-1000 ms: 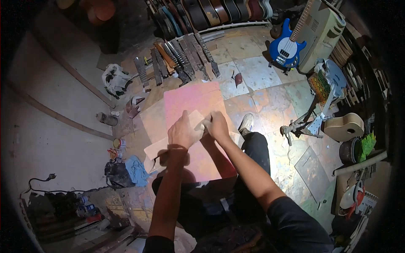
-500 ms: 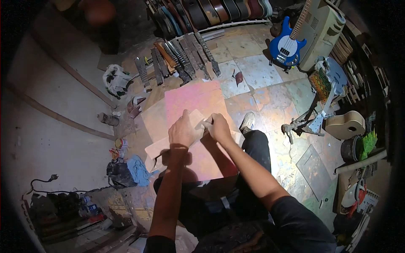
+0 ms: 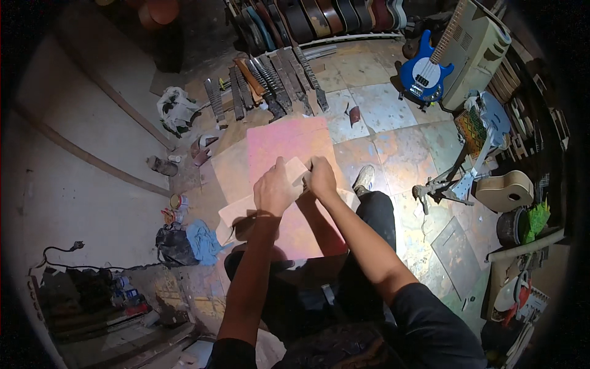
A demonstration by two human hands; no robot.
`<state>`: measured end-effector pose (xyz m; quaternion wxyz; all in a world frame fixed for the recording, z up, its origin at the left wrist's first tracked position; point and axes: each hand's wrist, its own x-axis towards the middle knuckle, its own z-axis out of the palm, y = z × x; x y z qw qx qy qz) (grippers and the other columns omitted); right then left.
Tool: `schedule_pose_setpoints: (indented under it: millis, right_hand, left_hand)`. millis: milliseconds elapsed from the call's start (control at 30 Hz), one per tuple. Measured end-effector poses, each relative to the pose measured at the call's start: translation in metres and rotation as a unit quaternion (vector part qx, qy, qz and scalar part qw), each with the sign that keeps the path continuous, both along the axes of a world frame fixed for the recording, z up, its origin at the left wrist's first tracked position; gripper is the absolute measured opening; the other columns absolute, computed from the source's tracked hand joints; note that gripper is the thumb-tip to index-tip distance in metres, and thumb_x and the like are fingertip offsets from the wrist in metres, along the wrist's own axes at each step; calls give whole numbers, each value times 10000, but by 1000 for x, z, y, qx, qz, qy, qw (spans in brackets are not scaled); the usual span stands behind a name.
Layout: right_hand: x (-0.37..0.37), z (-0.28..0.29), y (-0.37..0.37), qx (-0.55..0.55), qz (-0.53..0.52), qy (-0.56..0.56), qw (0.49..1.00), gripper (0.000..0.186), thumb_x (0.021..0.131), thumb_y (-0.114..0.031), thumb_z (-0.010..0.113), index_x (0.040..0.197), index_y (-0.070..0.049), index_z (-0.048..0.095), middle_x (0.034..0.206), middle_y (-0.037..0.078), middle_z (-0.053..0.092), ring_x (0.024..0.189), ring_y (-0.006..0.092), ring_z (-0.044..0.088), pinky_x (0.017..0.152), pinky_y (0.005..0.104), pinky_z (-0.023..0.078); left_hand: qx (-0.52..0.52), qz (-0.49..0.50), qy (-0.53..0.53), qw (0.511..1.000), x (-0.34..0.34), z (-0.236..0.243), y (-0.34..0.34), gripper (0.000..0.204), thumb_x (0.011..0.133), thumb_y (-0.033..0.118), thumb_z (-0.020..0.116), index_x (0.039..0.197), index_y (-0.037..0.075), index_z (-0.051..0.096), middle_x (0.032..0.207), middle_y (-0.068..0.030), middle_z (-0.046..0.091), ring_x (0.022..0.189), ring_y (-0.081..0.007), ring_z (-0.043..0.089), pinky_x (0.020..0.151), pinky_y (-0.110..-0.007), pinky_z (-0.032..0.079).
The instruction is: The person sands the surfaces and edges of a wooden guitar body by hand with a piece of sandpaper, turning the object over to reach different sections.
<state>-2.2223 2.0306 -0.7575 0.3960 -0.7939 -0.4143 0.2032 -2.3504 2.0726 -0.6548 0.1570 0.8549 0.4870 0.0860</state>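
A long pale wooden piece (image 3: 236, 212) slants across the pink-topped board (image 3: 289, 132) before me, its squared far end showing between my hands. My left hand (image 3: 273, 192) is closed over the middle of this piece, fingers pointing away from me. Close beside it, my right hand (image 3: 320, 178) is closed in a pinch at the far end. A small greyish bit shows at those fingertips, too hidden to name. Shadows of both arms fall on the pink surface.
Several toothed and plain wooden necks (image 3: 270, 80) lie beyond the board. A blue bass guitar (image 3: 424, 72) stands at far right, an acoustic guitar body (image 3: 505, 190) nearer. A blue cloth (image 3: 203, 242) and a black bag (image 3: 176, 243) sit at left. My shoe (image 3: 364, 178) rests right of the board.
The whole view has shifted slightly, so things appear a little to the right. Both hands keep their places on the pale wooden piece, with only slight movement of the fingers.
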Motion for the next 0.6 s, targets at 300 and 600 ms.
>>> schedule_pose_setpoints:
  millis: [300,600]
  right_hand:
    - [-1,0,-8,-10,6,10,1000,146,887,-140,686,937,-21,617,1010,223,617,939,447,633,808,533,496]
    - [29,-1,11,2,10,1,1000,229,883,-216,729,993,-31,650,1016,229,665,968,412,668,837,486,534]
  left_hand:
    - [14,-4,-9,1000,-1,3,-1,612,777,462,772,1172,35,583,974,-242,737,920,-429,719,812,-515,558]
    - [6,-5,-4,1000,5,11,-9,611,755,435,795,1159,28,586,965,-236,739,917,-421,723,800,-508,562]
